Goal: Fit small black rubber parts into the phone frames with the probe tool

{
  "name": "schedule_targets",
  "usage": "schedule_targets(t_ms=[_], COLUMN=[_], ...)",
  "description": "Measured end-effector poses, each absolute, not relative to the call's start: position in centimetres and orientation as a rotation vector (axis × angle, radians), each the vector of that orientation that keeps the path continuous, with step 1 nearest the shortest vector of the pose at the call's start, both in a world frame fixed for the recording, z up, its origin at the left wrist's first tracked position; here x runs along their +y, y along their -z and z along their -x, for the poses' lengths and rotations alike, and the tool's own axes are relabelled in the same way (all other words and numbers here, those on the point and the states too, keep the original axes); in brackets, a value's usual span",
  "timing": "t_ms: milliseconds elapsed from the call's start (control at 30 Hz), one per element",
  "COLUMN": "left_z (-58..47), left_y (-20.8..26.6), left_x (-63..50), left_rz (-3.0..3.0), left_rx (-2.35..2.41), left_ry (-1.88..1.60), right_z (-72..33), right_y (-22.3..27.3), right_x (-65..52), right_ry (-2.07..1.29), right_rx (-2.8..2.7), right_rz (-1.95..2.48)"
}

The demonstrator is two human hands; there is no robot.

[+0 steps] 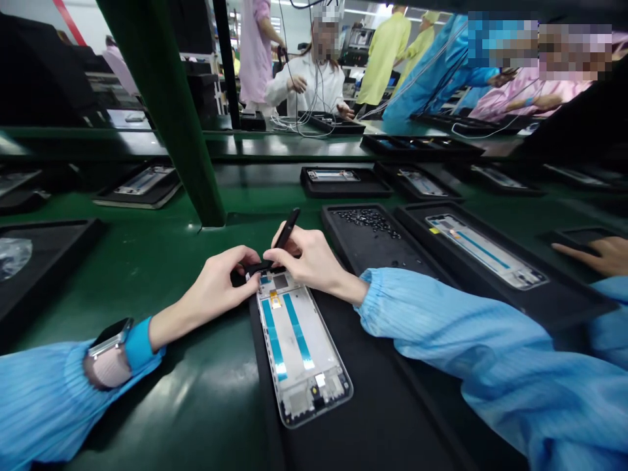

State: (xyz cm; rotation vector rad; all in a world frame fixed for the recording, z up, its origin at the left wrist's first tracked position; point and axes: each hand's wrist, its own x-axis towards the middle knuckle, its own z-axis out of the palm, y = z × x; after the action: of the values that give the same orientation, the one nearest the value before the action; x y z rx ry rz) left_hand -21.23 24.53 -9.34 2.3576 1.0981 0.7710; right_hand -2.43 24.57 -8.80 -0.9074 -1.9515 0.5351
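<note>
A silvery phone frame [299,347] with two blue strips lies on a black tray [373,392] in front of me. My left hand [228,278] is closed at the frame's far left corner, its thumb against the edge and its fingers curled by a small black piece. A slim black tool [288,227] stands up from my right hand [311,258], pinched between thumb and fingers. Its tip meets the frame's far end, where my fingers partly hide it, so its exact kind is unclear.
Right of the frame, a black tray [338,226] holds many small black parts [367,221]. Beyond it another tray carries a second phone frame [485,252]. A green post [171,111] rises at left. A co-worker's hand [596,255] rests at far right; several people work behind.
</note>
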Motion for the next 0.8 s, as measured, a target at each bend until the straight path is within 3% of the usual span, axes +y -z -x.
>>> schedule_targets(t_ms=[467,633,800], left_z=[21.6,21.1,19.6], left_y=[9.8,8.7,8.5], left_x=[25.2,22.4,15.0], left_rz=[-2.391,-2.673,-3.119], left_rx=[1.097,0.919,0.158], left_ry=[-0.804,-1.056,-0.498], right_z=[2.3,2.5,1.9], right_y=[9.3,9.8,8.0], right_x=[25.2,25.5,25.6], right_ry=[-0.512,-0.586,-0.677], right_rx=[-1.980,-1.895,-1.703], right_rz=[0.944,1.062,1.085])
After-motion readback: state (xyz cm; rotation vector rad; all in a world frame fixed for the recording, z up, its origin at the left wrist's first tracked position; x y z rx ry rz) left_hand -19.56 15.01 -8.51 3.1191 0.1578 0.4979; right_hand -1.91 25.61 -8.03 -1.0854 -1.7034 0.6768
